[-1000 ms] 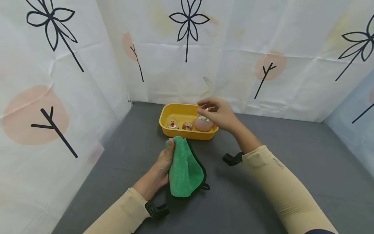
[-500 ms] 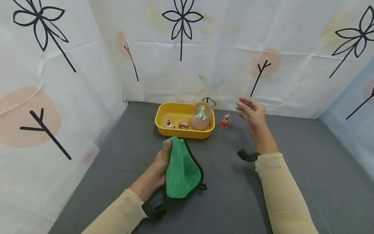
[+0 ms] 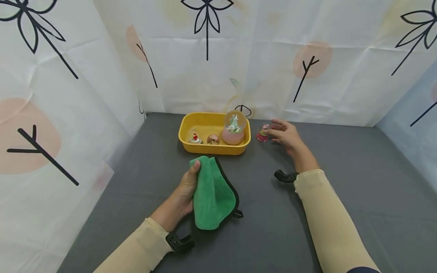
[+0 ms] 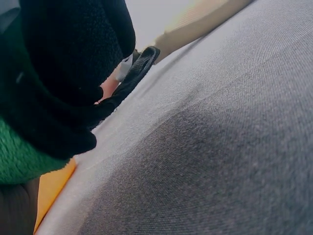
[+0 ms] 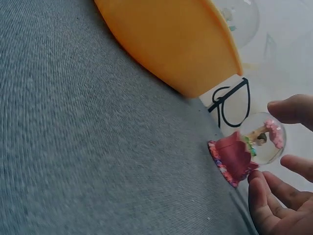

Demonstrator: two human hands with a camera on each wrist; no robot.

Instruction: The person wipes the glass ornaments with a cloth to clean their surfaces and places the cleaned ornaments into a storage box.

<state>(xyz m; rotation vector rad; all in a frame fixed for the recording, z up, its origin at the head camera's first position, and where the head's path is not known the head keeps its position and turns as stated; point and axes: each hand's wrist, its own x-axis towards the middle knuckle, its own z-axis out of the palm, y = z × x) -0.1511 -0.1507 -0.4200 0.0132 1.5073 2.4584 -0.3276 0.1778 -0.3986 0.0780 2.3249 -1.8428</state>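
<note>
My left hand (image 3: 186,185) grips a folded green cloth (image 3: 211,197) with a black edge, thumb on top; the left wrist view shows its dark side close up. My right hand (image 3: 288,138) is at a small snow globe (image 3: 263,134) standing on the table right of the yellow tray (image 3: 214,149). In the right wrist view this globe (image 5: 234,152) has a ruffled pink base and pink blossoms inside. Thumb and fingers spread around its clear ball, fingertips right at the glass and base. Inside the tray sits a larger snow globe (image 3: 233,131) on a round pink base.
Also in the tray are a small globe with a red figure (image 3: 195,138) and a small rose-coloured ball (image 3: 213,139). A grey cloth (image 3: 256,235) covers the table. Behind hangs a white curtain (image 3: 266,76) with drawn flowers.
My right hand has come away from the large globe in the tray, swung right, then moved back left to the small pink globe. The left hand keeps the green cloth in place.
</note>
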